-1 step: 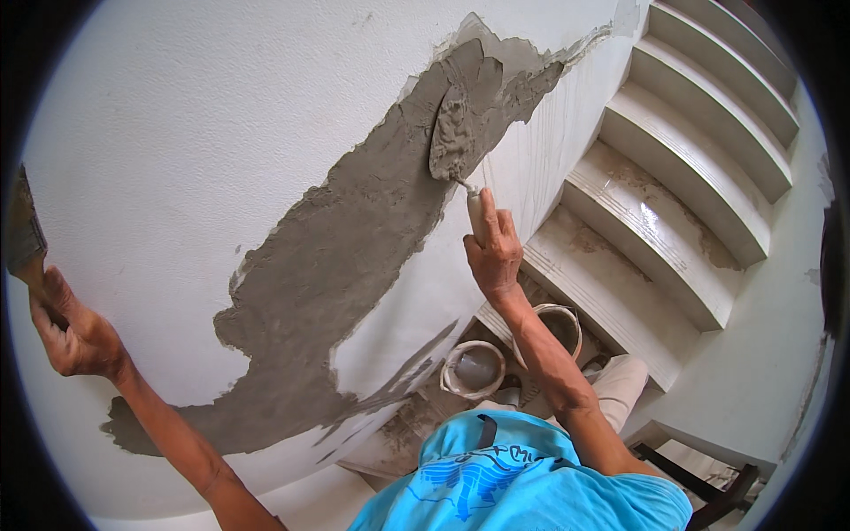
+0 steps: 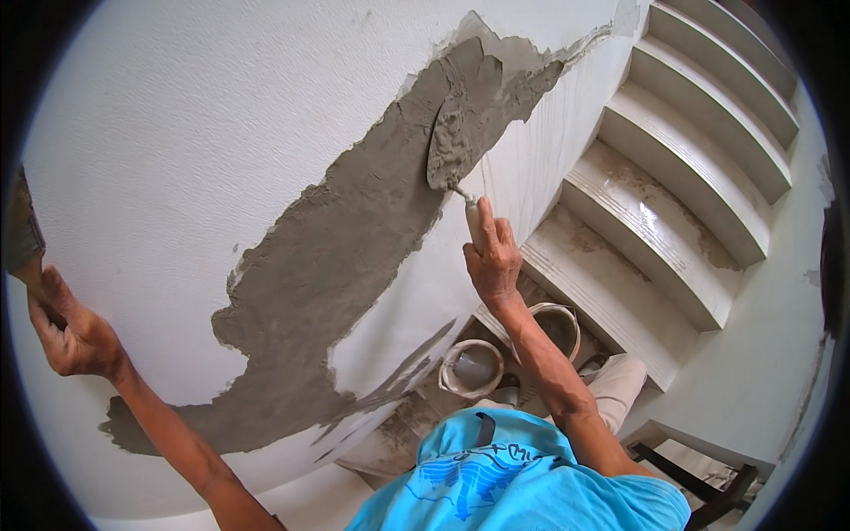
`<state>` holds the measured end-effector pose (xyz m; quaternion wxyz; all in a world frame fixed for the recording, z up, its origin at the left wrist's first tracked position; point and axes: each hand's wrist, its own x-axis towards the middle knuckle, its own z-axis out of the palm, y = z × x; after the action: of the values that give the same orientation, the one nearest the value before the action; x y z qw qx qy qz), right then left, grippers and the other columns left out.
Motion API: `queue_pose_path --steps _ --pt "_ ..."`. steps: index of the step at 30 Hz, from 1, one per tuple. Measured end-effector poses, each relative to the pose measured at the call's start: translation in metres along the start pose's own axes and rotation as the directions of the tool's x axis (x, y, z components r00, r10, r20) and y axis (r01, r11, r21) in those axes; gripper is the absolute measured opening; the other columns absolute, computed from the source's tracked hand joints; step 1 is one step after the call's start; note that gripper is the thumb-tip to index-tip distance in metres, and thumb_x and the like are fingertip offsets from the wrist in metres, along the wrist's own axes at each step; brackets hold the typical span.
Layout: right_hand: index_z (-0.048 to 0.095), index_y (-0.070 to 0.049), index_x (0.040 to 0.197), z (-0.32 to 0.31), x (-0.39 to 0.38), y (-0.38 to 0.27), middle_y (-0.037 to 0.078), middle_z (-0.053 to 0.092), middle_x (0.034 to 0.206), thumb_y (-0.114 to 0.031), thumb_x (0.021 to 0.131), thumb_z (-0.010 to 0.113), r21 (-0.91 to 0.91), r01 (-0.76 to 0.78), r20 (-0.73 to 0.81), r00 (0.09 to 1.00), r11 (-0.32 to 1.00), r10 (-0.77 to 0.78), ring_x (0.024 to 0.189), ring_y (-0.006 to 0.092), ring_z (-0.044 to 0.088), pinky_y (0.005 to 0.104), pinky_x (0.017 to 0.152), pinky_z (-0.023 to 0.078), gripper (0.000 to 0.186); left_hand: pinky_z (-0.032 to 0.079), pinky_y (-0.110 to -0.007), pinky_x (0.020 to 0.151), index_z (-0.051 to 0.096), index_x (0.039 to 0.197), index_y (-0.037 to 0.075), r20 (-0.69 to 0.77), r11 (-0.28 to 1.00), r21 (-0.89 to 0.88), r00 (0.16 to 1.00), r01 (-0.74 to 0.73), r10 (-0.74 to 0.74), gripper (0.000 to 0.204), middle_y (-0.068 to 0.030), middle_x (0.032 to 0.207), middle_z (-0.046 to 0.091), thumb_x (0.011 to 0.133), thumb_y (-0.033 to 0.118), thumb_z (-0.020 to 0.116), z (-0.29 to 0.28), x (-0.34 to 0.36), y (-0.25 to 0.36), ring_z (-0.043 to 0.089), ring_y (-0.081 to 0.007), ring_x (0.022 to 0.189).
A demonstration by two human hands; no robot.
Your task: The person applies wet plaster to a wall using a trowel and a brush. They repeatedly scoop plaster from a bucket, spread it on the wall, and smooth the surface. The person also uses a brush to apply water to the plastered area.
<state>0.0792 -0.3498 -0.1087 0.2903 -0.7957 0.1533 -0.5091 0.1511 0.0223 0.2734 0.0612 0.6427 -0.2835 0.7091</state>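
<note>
My right hand is wrapped round the pale handle of a trowel, its index finger stretched along it. Grey mortar coats the visible face of the blade, which lies against a long band of wet mortar on the white wall. At the far left, my left hand grips the wooden handle of a flat brush. The brush is partly lost in the dark rim of the picture. It is held away from the mortar band.
Below my right forearm stand a bucket holding greyish water and a second bucket, partly hidden by the arm. Curving stone stairs climb at the right. A dark wooden piece of furniture stands at the lower right.
My right hand and the trowel have slid slightly down along the mortar band. The left hand with the brush has hardly moved.
</note>
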Motion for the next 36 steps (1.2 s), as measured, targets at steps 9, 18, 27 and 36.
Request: queue_pose_path --steps 9,18,27,36 --pt "0.054 -0.017 0.142 -0.041 -0.017 0.018 0.008 0.059 0.090 0.005 0.061 0.068 0.037 -0.019 0.092 0.996 0.999 0.016 0.075 0.0253 0.063 0.0378 0.063 0.054 0.085 0.056 -0.022 0.071 0.072 0.104 -0.006 -0.023 0.999 0.008 0.999 -0.046 0.046 0.029 -0.0124 0.103 0.075 0.093 0.021 0.071 0.001 0.000 -0.010 0.071 -0.0115 0.081" --pt "0.053 -0.017 0.142 -0.013 0.015 0.005 0.008 0.056 0.088 0.005 0.061 0.069 0.004 0.030 0.015 0.999 1.000 -0.030 0.075 0.0260 0.061 0.0374 0.063 0.053 0.085 0.056 -0.031 0.097 0.069 0.111 -0.007 0.045 0.998 -0.056 0.998 0.044 -0.041 0.023 -0.0147 0.115 0.071 0.095 0.010 0.066 0.003 -0.005 -0.011 0.069 -0.0189 0.106" --pt "0.055 -0.015 0.141 -0.031 -0.009 0.005 0.010 0.059 0.091 0.006 0.062 0.069 0.146 -0.003 0.060 0.998 0.989 -0.006 0.076 0.0266 0.063 0.0368 0.066 0.054 0.083 0.056 -0.031 0.096 0.068 0.110 -0.008 0.047 1.000 0.020 0.999 0.023 -0.023 0.024 -0.0169 0.115 0.070 0.094 0.009 0.066 -0.001 -0.008 -0.015 0.069 -0.0202 0.105" --pt "0.058 -0.014 0.137 -0.018 -0.031 -0.009 0.009 0.059 0.088 0.006 0.061 0.069 0.158 0.059 0.126 0.989 0.986 -0.079 0.076 0.0261 0.062 0.0377 0.064 0.053 0.079 0.057 -0.031 0.094 0.069 0.109 -0.008 0.045 1.000 -0.026 0.999 0.015 -0.014 0.022 -0.0173 0.115 0.070 0.093 0.007 0.067 -0.001 -0.006 -0.028 0.069 -0.0191 0.104"
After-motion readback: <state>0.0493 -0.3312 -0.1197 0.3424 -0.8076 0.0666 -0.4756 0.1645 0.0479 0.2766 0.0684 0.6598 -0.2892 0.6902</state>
